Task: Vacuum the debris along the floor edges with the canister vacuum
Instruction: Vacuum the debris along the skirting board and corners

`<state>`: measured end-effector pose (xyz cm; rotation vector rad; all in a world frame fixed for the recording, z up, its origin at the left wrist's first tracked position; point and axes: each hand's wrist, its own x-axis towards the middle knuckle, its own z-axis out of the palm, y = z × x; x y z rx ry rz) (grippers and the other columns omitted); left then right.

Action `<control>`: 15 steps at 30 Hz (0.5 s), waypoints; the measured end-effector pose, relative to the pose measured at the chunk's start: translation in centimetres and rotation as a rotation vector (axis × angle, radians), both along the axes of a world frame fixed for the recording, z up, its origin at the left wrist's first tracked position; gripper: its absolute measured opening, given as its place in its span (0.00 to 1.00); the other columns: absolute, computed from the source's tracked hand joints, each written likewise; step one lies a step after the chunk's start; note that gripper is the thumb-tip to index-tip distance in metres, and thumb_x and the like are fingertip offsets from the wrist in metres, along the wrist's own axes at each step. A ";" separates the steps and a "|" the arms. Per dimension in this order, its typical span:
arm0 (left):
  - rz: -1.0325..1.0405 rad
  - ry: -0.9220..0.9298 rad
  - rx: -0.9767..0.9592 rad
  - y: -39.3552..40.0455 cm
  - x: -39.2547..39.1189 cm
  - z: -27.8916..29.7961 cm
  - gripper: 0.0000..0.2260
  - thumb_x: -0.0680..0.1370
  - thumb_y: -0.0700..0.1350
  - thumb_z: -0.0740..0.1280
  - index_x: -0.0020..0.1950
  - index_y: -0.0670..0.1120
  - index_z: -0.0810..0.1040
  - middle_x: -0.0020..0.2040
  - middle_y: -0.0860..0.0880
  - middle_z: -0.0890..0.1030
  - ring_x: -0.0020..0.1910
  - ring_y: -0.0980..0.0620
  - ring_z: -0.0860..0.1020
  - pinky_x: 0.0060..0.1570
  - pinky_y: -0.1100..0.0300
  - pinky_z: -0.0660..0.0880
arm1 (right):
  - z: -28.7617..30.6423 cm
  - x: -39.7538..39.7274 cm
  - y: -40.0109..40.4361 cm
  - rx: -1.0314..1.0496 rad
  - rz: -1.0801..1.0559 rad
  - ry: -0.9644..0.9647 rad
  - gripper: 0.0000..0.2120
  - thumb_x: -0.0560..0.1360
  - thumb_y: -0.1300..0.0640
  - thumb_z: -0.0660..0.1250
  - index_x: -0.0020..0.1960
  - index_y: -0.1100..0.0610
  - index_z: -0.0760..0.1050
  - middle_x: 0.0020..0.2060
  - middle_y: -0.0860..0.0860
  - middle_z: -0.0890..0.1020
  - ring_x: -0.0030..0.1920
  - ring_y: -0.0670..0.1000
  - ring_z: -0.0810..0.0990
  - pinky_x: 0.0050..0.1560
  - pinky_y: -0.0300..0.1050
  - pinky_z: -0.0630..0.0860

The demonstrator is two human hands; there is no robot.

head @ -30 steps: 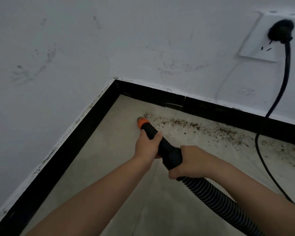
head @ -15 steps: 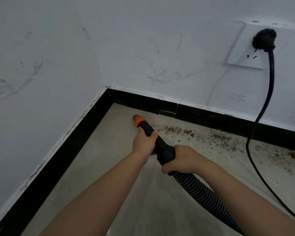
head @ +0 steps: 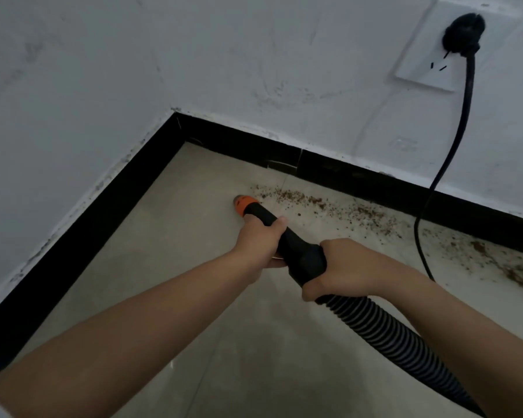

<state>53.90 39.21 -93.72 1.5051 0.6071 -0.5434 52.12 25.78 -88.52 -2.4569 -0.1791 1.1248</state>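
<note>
1. Both hands grasp the vacuum's black nozzle tube: the left hand (head: 261, 241) is wrapped round it near the front, just behind the orange tip (head: 244, 204), and the right hand (head: 341, 268) is clenched round the thicker collar where the ribbed hose (head: 384, 330) joins.

2. The orange tip sits low over the tiled floor (head: 169, 242), at the left end of a trail of brown debris (head: 320, 206) (crumbs or grit, too small to tell which) that runs rightward along the black baseboard (head: 344, 173) and thickens toward the far right.

3. The step in hand looks like starting a pass along that trail. To do it well, keep the tip close to the tile and angled toward the seam under the baseboard, where the bits collect.

4. Move slowly to the right, letting the front hand steer and the rear hand carry the hose's weight, so the tip does not lift or skip.

5. Mind the black power cord (head: 435, 182), which hangs from the wall outlet (head: 429, 64) and crosses the debris line; work round it instead of dragging the hose against it.

6. The heavier patch at the right edge will probably need overlapping strokes.
</note>
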 end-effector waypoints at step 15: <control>-0.018 0.107 -0.089 -5.7 -1.8 1.6 0.22 0.81 0.48 0.59 0.72 0.42 0.58 0.60 0.41 0.75 0.53 0.45 0.78 0.33 0.58 0.77 | 1.8 -1.4 -5.1 -0.109 0.005 0.067 0.19 0.65 0.50 0.75 0.49 0.58 0.75 0.44 0.55 0.81 0.44 0.52 0.81 0.43 0.46 0.76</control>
